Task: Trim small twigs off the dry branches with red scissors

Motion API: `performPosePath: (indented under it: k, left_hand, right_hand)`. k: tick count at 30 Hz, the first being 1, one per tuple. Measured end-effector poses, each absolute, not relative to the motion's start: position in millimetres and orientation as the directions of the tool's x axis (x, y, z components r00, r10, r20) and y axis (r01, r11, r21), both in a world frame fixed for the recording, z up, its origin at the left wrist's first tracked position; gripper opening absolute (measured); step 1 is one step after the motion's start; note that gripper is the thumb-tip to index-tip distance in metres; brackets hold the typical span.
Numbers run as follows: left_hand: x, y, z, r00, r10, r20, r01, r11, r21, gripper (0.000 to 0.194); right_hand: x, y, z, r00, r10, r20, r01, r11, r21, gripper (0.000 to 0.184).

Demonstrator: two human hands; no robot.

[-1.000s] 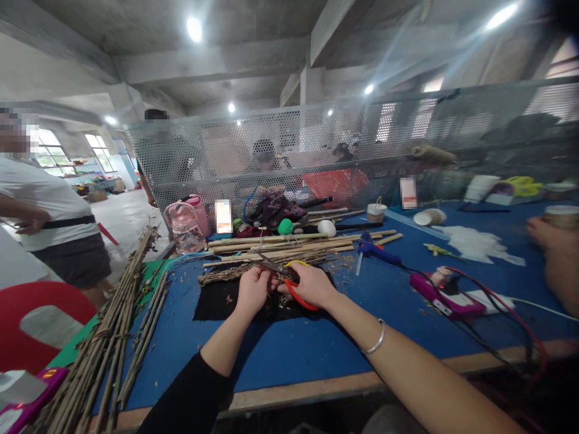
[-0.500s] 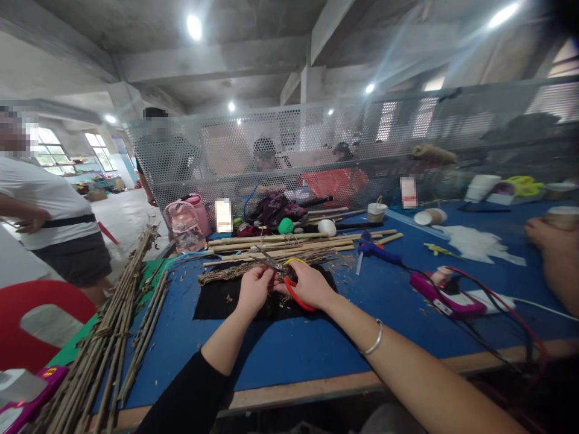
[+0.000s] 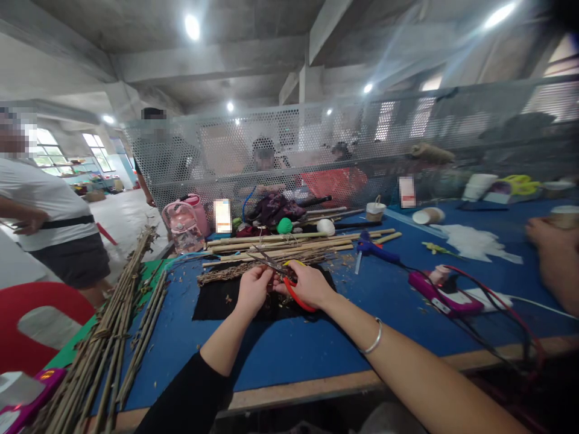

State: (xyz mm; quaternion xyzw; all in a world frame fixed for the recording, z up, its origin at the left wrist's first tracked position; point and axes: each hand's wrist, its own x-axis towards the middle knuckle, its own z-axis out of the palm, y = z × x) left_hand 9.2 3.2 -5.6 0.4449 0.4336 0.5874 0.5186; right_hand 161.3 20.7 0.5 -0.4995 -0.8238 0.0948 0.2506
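My right hand point(image 3: 312, 286) is wrapped round a pair of scissors point(image 3: 298, 296) with red and yellow handles, the blades pointing away to the upper left. Close beside it, my left hand point(image 3: 252, 289) is closed in a pinch near the blades. Whatever lies between those fingertips is too small and hidden to make out. Both hands are over a black cloth point(image 3: 208, 305) scattered with dry brown bits. Along the cloth's far edge lies a bundle of thin dry twigs point(image 3: 221, 275), just beyond my left hand.
Pale sticks point(image 3: 244, 244) lie behind the cloth, a blue glue gun point(image 3: 377, 250) to their right. A purple-and-white power strip point(image 3: 446, 295) with cables sits at right, near another person's hand point(image 3: 549, 241). Long tied branches point(image 3: 106, 328) cover the left edge. A perforated metal screen point(image 3: 217, 141) stands behind.
The view has shifted very slightly. Both hands and the scissors keep almost the same pose.
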Motion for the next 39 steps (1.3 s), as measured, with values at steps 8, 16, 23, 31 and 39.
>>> performPosePath:
  k: [8, 16, 23, 31, 39]
  left_hand:
    - [7.4, 2.3, -5.0, -0.08, 0.99, 0.117, -0.165, -0.129, 0.978, 0.028]
    - [8.0, 5.3, -7.8, -0.113, 0.985, 0.134, -0.101, -0.146, 0.984, 0.022]
    - [6.4, 6.3, -10.3, -0.114, 0.979, 0.169, -0.016, -0.172, 0.985, 0.019]
    - [9.2, 1.0, -3.7, -0.115, 0.979, 0.171, -0.07, -0.18, 0.981, 0.021]
    - [8.5, 3.1, -4.3, -0.091, 0.989, 0.114, -0.093, -0.122, 0.988, 0.016]
  right_hand:
    - [163.1, 22.9, 3.1, -0.355, 0.884, 0.302, 0.828, 0.448, -0.337, 0.041]
    - [163.9, 23.2, 3.6, -0.372, 0.874, 0.312, 0.826, 0.465, -0.317, 0.041]
    - [164.3, 22.2, 4.2, -0.396, 0.861, 0.32, 0.817, 0.489, -0.307, 0.042]
    - [163.3, 22.2, 2.1, -0.385, 0.864, 0.325, 0.801, 0.488, -0.348, 0.037]
    - [161.3, 21.8, 2.0, -0.398, 0.852, 0.339, 0.767, 0.512, -0.387, 0.04]
